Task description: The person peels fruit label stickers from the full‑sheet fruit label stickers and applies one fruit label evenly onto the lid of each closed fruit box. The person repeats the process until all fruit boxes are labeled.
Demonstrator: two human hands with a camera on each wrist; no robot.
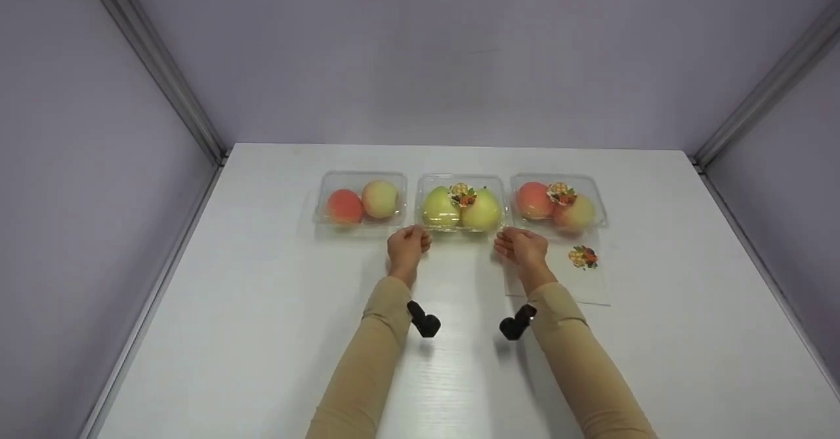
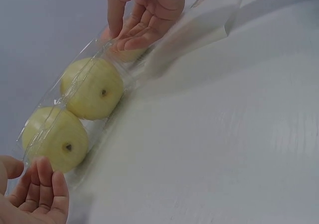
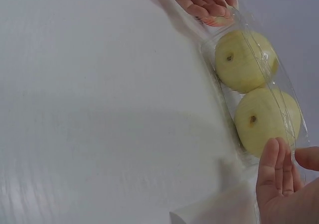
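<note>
From my station: middle clear clamshell [image 1: 453,229] sits on the white table [image 1: 262,308], two yellow-green pears [image 1: 482,212] inside. Left hand [image 1: 407,247] pinches its near left corner, fingers half curled; right hand [image 1: 526,247] likewise, near right corner. I note peach clamshells either side, left [image 1: 336,178] and right [image 1: 592,183].

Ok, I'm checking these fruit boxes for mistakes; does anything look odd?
One mismatch: the left box shows no sticker, while the middle box and right box each have one on top. Another sticker lies on the sheet near the right hand. Nothing looks spilled.
</note>
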